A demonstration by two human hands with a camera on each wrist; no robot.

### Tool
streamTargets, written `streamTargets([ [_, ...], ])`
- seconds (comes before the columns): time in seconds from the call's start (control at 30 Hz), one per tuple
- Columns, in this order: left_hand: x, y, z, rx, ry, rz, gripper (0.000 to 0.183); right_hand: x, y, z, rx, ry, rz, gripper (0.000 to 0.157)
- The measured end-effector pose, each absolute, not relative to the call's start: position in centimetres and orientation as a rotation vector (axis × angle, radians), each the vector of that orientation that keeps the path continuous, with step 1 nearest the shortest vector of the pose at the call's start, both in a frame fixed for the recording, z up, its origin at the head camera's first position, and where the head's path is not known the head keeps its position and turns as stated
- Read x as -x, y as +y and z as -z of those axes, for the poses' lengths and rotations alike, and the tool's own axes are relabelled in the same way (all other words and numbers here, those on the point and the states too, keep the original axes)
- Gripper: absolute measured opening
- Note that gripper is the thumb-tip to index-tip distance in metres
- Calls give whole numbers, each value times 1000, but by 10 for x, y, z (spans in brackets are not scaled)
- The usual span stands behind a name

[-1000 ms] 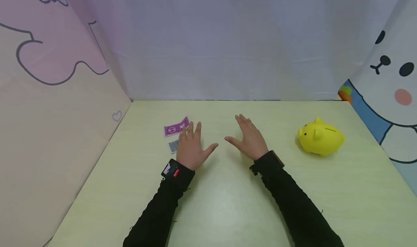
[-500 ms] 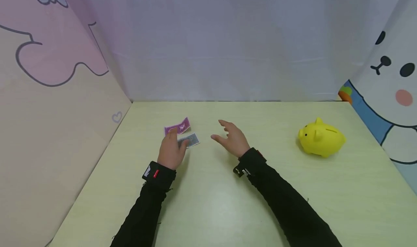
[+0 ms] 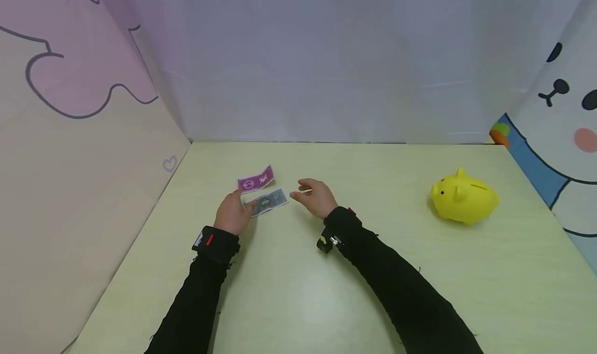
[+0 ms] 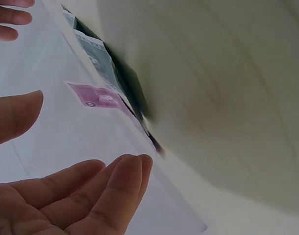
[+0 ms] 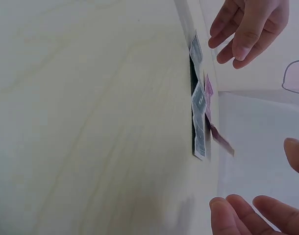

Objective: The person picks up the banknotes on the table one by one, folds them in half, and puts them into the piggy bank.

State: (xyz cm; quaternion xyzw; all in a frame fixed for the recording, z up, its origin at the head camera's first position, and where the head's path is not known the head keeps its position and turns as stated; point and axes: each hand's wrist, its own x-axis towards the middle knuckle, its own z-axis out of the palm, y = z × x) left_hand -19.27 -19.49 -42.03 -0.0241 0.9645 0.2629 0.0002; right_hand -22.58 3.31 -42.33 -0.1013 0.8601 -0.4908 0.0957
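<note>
Left hand [image 3: 233, 213]: from the head its thumb overlaps the left end of a grey-green printed paper banknote [image 3: 268, 202]; left wrist view shows thumb and fingers spread apart, nothing between them. Right wrist view puts this hand above the notes. Purple-and-white paper banknote [image 3: 256, 181] lies just behind the grey-green one. Right hand [image 3: 317, 197] near the grey-green note's right end, apart from it; thumb and fingers spread, gap visible in its own wrist view. Smooth yellow pig-shaped money bank [image 3: 466, 198] at far right, slot on top, only in head view, well apart from both hands.

Both notes thin, rectangular, creased; wrist views show them wavy, edges lifting. Surface [image 3: 336, 302] pale yellow-green, faint wood grain up close.

Around: pink-and-cream printed wall [image 3: 88, 152] left, plain white sheet [image 3: 326, 58] behind, cartoon animal print [image 3: 559, 131] right. Left hand blocks part of the grey-green note from the head.
</note>
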Motion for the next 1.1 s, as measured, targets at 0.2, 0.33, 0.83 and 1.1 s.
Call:
streamTargets([
  [0.2,199,-202,420,98,2940,-802,60,233,22,431,249,2490,1448,53],
  [0.33,206,-207,422,105,2920,-772,53,236,18,436,260,2431,1483,50],
  [0.83,228,-210,431,120,2866,-653,47,241,16,442,186,2280,1518,47],
  [1.1,228,-210,428,114,2859,-733,37,242,17,443,183,2256,1544,48],
])
